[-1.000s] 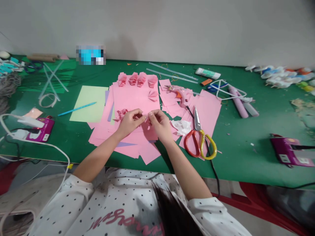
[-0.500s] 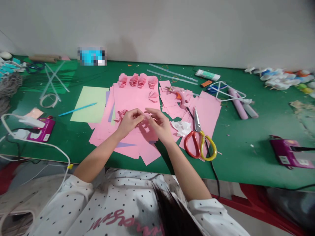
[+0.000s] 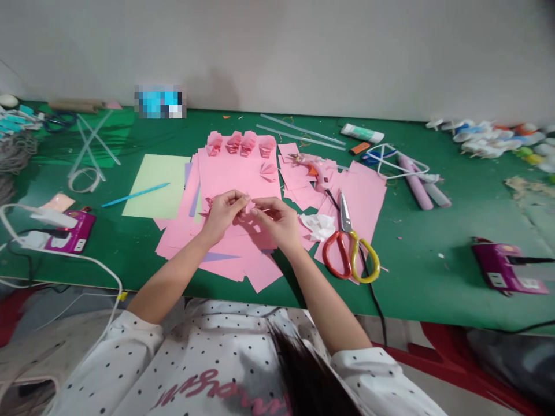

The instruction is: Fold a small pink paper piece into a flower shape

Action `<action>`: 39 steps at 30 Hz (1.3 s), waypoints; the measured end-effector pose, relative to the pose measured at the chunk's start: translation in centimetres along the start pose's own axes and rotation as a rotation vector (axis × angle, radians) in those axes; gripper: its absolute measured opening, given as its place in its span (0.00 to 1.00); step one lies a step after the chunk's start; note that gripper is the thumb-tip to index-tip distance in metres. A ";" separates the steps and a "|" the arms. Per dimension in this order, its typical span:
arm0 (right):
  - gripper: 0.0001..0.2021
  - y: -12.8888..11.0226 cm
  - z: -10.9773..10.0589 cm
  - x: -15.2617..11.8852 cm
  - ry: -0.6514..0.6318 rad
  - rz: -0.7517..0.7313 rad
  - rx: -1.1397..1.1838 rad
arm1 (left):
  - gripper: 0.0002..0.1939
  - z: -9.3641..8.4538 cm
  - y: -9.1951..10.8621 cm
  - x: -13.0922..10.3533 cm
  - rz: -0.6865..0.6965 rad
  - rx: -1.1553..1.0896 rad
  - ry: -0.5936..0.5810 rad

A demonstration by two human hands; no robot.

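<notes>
Head view: a small pink folded paper piece (image 3: pixel 248 206) was pinched between the fingertips of the left hand (image 3: pixel 223 212) and right hand (image 3: pixel 277 218), above the pink sheets (image 3: pixel 236 173), left of the scissors (image 3: pixel 349 245).

one scissors (image 3: pixel 350 248), two purple boxes (image 3: pixel 69 234), four folded pink pieces (image 3: pixel 241 143)

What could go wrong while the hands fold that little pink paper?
The left hand and right hand pinch a small pink paper piece between their fingertips; a hard pull might tear or crumple it. The scissors lie close beside the right hand, blades pointing away, so a sideways sweep could bump them. The glue gun lies on the loose pink sheets, and its cord runs off the table edge, where an arm could snag it.
</notes>
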State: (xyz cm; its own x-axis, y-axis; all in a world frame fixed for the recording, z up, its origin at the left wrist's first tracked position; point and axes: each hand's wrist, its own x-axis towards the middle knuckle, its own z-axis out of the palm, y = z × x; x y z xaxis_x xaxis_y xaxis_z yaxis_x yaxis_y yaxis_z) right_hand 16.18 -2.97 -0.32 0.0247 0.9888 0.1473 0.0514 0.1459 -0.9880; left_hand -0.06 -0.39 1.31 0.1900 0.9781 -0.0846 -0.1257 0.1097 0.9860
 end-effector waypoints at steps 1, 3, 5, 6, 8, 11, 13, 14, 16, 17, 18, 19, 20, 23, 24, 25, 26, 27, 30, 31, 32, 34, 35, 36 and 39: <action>0.11 0.0 -0.1 0.0 0.003 0.000 0.010 | 0.16 0.0 0.0 0.0 0.007 0.004 -0.006; 0.13 0.1 -0.2 0.1 -0.003 0.015 0.042 | 0.15 0.1 0.1 0.0 0.013 0.010 -0.019; 0.16 0.1 -0.2 0.2 -0.021 0.047 0.097 | 0.14 0.0 0.1 0.0 0.009 0.015 -0.034; 0.17 0.1 -0.2 0.2 -0.032 0.064 0.127 | 0.14 0.0 0.1 0.0 0.006 0.017 -0.043; 0.18 0.1 -0.2 0.2 -0.055 0.091 0.184 | 0.13 0.0 0.1 0.0 0.003 0.023 -0.056; 0.16 -0.1 -0.2 0.1 -0.087 0.119 0.239 | 0.13 -0.1 0.0 0.0 -0.004 0.029 -0.069; 0.16 -0.3 -0.3 0.1 -0.101 0.139 0.259 | 0.12 -0.1 0.0 0.0 -0.017 0.031 -0.068; 0.16 -0.3 -0.3 0.0 -0.104 0.149 0.266 | 0.12 0.0 0.0 0.0 -0.026 0.029 -0.067; 0.16 -0.4 -0.3 0.0 -0.106 0.159 0.275 | 0.12 0.0 0.0 -0.1 -0.036 0.019 -0.066; 0.16 -0.4 -0.3 0.0 -0.104 0.159 0.276 | 0.12 0.0 0.1 -0.1 -0.034 0.012 -0.067; 0.15 -0.4 -0.3 0.0 -0.101 0.157 0.274 | 0.12 0.0 0.1 -0.1 -0.028 0.007 -0.070; 0.15 -0.4 -0.2 0.0 -0.097 0.153 0.269 | 0.12 0.0 0.1 -0.1 -0.022 0.005 -0.073; 0.15 -0.4 -0.2 0.0 -0.091 0.149 0.264 | 0.12 0.0 0.1 -0.1 -0.016 0.009 -0.074; 0.15 -0.3 -0.1 0.1 -0.076 0.141 0.246 | 0.13 0.0 0.1 -0.2 -0.016 0.020 -0.081; 0.15 -0.3 -0.1 0.1 -0.070 0.139 0.240 | 0.13 0.0 0.1 -0.2 -0.018 0.020 -0.085; 0.15 -0.3 -0.1 0.1 -0.065 0.137 0.234 | 0.13 0.0 0.1 -0.2 -0.019 0.018 -0.087; 0.15 -0.3 -0.1 0.1 -0.060 0.134 0.230 | 0.13 0.0 0.1 -0.2 -0.018 0.014 -0.090; 0.15 -0.3 -0.1 0.1 -0.056 0.131 0.225 | 0.13 0.0 0.1 -0.2 -0.016 0.011 -0.092; 0.15 -0.4 0.0 0.1 -0.040 0.123 0.212 | 0.14 0.0 0.1 -0.2 -0.005 0.009 -0.101; 0.15 -0.5 0.0 0.1 -0.033 0.124 0.209 | 0.15 0.0 0.1 -0.2 0.000 0.012 -0.105; 0.14 -0.5 0.0 0.1 -0.027 0.128 0.207 | 0.16 0.0 0.1 -0.2 0.006 0.019 -0.107; 0.14 -0.6 0.0 0.2 -0.020 0.132 0.201 | 0.19 0.0 0.2 -0.2 0.019 0.040 -0.104; 0.14 -0.6 0.0 0.2 -0.018 0.131 0.197 | 0.19 0.0 0.2 -0.3 0.023 0.052 -0.102; 0.13 -0.6 0.0 0.2 -0.013 0.126 0.192 | 0.19 0.0 0.3 -0.3 0.024 0.063 -0.105; 0.13 -0.4 0.0 0.3 0.012 0.105 0.173 | 0.16 -0.1 0.4 -0.4 0.022 0.077 -0.119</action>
State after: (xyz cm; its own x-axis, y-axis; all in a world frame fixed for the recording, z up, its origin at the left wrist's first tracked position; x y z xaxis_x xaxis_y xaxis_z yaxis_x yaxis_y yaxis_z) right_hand 16.12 -2.78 0.11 0.0329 0.9986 0.0423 -0.1246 0.0460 -0.9911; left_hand -0.30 -0.76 1.70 0.3026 0.9518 -0.0497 -0.0566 0.0700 0.9959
